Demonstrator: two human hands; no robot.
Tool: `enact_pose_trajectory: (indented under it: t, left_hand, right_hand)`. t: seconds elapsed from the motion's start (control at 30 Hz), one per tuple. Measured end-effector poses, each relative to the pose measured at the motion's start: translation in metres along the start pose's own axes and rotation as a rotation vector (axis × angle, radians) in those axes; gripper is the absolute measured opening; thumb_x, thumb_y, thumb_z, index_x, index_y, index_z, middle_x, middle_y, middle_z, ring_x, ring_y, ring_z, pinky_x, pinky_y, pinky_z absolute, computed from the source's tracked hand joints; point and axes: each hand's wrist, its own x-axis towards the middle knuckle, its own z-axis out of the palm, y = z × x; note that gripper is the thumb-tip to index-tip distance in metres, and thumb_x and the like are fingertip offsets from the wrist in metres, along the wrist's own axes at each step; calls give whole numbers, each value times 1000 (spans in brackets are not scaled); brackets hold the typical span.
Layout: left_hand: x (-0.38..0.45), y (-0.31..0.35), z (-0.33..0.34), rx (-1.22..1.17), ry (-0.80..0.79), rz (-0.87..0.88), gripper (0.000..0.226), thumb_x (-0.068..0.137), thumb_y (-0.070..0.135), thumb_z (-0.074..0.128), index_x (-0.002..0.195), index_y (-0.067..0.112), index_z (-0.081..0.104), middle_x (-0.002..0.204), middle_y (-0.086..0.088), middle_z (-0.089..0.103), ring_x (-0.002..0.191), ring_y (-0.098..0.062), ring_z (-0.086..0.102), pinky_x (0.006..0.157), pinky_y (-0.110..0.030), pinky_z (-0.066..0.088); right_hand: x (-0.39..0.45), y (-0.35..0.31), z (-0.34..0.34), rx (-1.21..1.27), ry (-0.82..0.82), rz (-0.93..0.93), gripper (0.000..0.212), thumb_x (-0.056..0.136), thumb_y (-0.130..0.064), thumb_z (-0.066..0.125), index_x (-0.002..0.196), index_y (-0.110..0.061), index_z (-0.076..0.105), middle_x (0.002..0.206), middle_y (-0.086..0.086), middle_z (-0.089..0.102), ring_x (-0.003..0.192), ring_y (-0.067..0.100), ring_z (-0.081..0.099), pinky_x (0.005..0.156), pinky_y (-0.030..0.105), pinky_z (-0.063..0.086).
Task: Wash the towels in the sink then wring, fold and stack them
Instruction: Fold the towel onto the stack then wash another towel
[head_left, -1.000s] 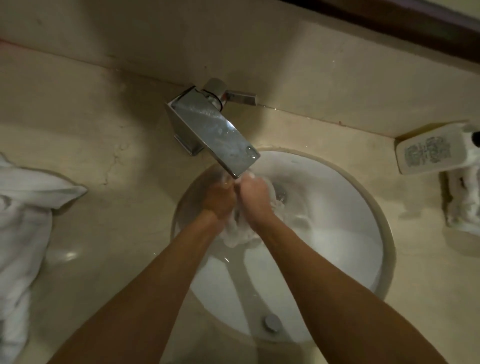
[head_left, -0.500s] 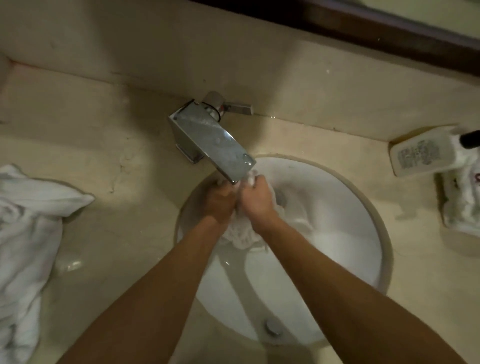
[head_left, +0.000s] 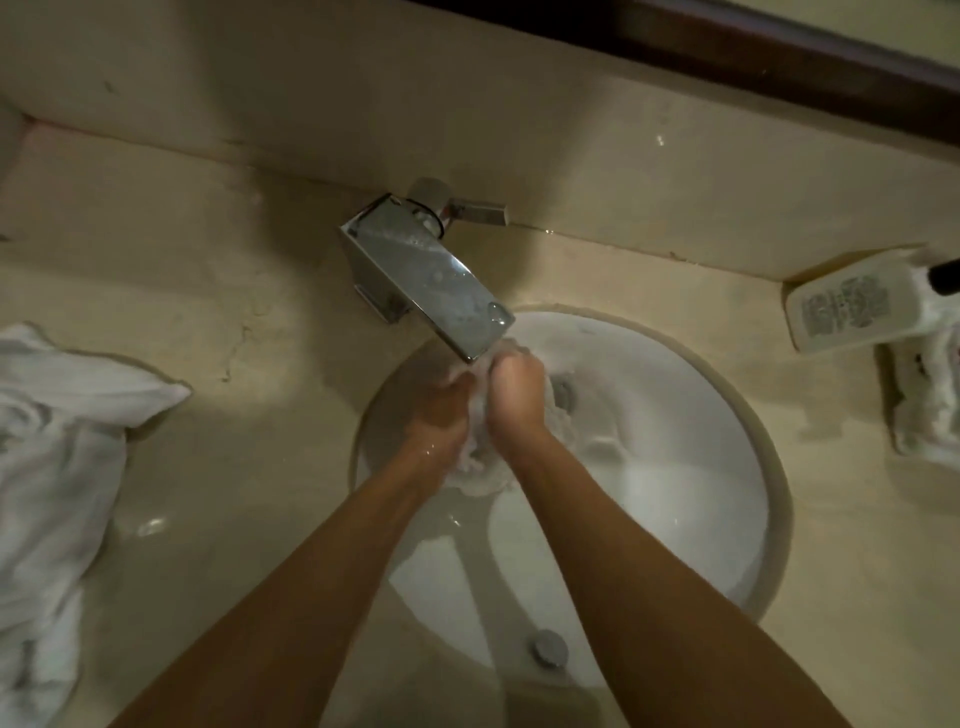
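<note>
Head view, looking down on a round white sink (head_left: 701, 519) set in a beige counter (head_left: 249, 493). Left hand (head_left: 441, 410) and right hand (head_left: 514, 397) side by side beneath the chrome faucet (head_left: 431, 280), each clenched around a bunched wet towel (head_left: 480, 467), white cloth showing between and below the fingers. Towel held inside the basin, just in front of the drain (head_left: 563, 392). More white towels (head_left: 57, 493) heaped on the counter at left; a white bottle (head_left: 852, 304) lying at right, with another white cloth (head_left: 930, 400) beside it.

Likely step — scrubbing or rinsing under the spout, washing not yet finished. Risks from here: knuckles close under the spout edge, hence a knock on any upward lift; loose cloth trailing toward the drain, hence slowed drainage and a rising basin; splash onto the counter — possibly reaching the heaped towels; a slipping grip on sodden fabric once wringing begins.
</note>
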Motion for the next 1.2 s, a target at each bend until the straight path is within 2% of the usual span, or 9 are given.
enact_pose_trajectory:
  t: [0.1,0.27,0.37,0.43,0.63,0.77,0.87,1.1,1.2]
  left_hand:
    - [-2,-16,5,85,131,6,32,97,48,49,108,20,58,96,-4,63,92,-25,60,76,-27,48]
    - [11,-10,-4,-228,59,-88,36,105,31,38,126,7,55,118,-10,59,88,-25,58,67,-27,48]
    - [0,-23,-10,101,154,65,44,102,39,46,114,2,66,111,-23,67,99,-33,65,88,-37,51]
    - [-10,-35,-22,188,301,268,39,101,32,50,116,0,66,112,-22,68,107,-33,64,91,-33,47]
    - [2,-78,-40,325,297,415,37,81,11,54,115,11,69,105,-14,66,101,-34,59,92,-42,50]
    - [-7,-48,-39,-706,-181,-180,24,80,27,57,92,11,70,99,-10,64,90,-25,61,80,-28,45]
    - [-23,-41,-33,-625,-451,-204,45,92,40,52,125,11,63,102,-14,57,72,-15,50,64,-23,37]
    - [-24,-40,-31,-299,-17,82,22,86,29,68,86,7,71,81,-12,69,70,-25,65,61,-27,51]
    - [-18,-32,-38,-604,-114,2,44,92,44,55,70,9,69,65,-8,64,52,-19,59,47,-19,46]
  right_hand:
    - [0,-1,-5,-53,-57,154,27,89,-13,43,101,-5,66,101,17,69,97,35,64,79,38,53]
    - [-48,-3,-16,81,-298,131,25,60,-21,49,80,-14,62,73,8,61,73,25,58,64,30,44]
    - [-31,15,-41,160,-196,173,59,61,-27,52,117,-8,62,106,18,68,98,34,66,81,39,55]
    - [-24,26,-66,313,-158,194,51,72,-16,52,122,-8,60,118,22,66,107,39,64,84,43,55]
    - [-34,47,-116,918,-496,391,96,61,2,58,153,-14,33,156,22,36,143,44,34,106,56,43]
    - [-47,37,-105,891,-485,601,39,98,-39,54,125,-11,61,125,17,60,129,29,52,112,48,39]
    - [-68,32,-94,721,-474,590,32,98,-36,53,106,-6,65,86,13,75,78,28,73,84,42,56]
    - [-72,-1,-95,203,-396,103,16,83,-23,70,94,-11,71,88,7,73,81,20,70,73,31,53]
    - [-59,-15,-91,342,-350,130,52,73,-35,70,112,0,66,99,18,66,90,31,68,73,36,52]
